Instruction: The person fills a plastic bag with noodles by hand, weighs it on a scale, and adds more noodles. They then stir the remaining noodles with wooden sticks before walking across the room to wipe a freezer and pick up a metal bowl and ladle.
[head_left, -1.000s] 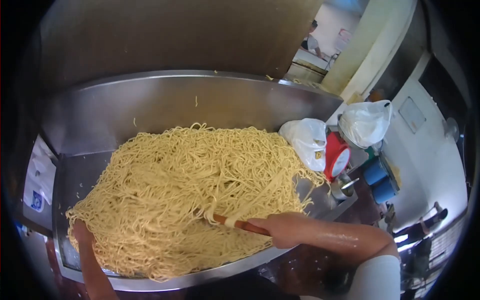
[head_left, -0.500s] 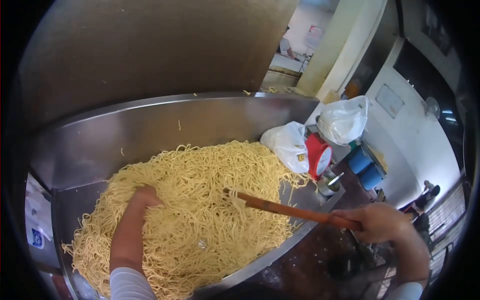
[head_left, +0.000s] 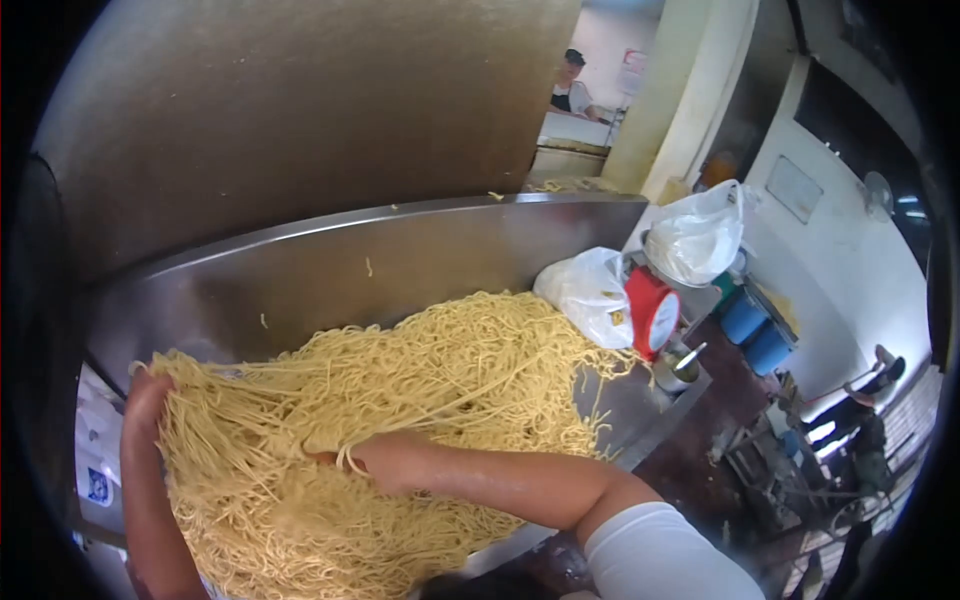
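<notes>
A big heap of yellow noodles point(head_left: 480, 370) covers the metal tray point(head_left: 320, 270). At the heap's left side, my left hand point(head_left: 150, 400) is closed on a bunch of noodles, lifting strands that stretch across the pile. My right hand point(head_left: 395, 462) is low in the middle of the heap, closed around the wooden stick point(head_left: 322, 457). Only a short bit of the stick shows; noodles and my hand hide the rest. A few strands hang over my right fingers.
Beyond the tray's right end are a white plastic bag point(head_left: 590, 295), a red scale point(head_left: 652, 310) and a metal pot point(head_left: 676, 370). Blue containers point(head_left: 755, 330) stand farther right. Another person point(head_left: 574, 92) is visible through the opening at the back.
My left hand has moved left and up, pulling noodles with it. My right hand has swung left with the stick, from beyond the tray's front edge into the heap.
</notes>
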